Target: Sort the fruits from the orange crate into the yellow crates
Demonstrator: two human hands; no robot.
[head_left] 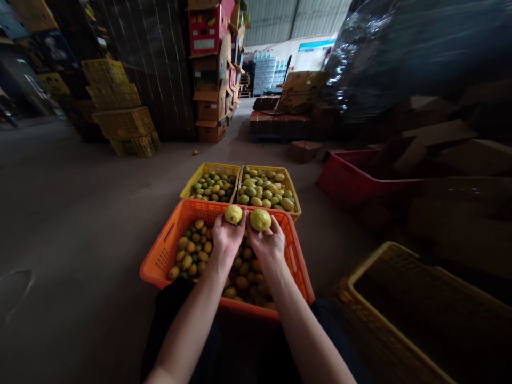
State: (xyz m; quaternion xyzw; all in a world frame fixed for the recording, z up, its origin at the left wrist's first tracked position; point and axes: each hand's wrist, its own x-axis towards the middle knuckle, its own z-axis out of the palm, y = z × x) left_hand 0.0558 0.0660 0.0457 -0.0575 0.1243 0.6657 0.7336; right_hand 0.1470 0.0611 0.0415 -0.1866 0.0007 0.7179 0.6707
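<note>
Both of my hands are stretched forward over an orange crate (160, 256) that holds many yellow and greenish lemons (187, 261). In my left hand (227, 234) rests a yellow lemon (233, 214), cradled on the upturned palm and fingers. My right hand (267, 242) cups a larger, yellow-green lemon (260, 220) in the same way. The two hands are side by side, their inner fingers nearly touching. My forearms hide part of the fruit in the crate.
Just beyond stand two yellow crates of lemons, a left crate (191, 178) and a right crate (296, 200). A yellow crate (384, 309) is at lower right, a red bin (344, 178) behind it. Stacked cartons (210, 109) and yellow crates (124, 122) stand farther back.
</note>
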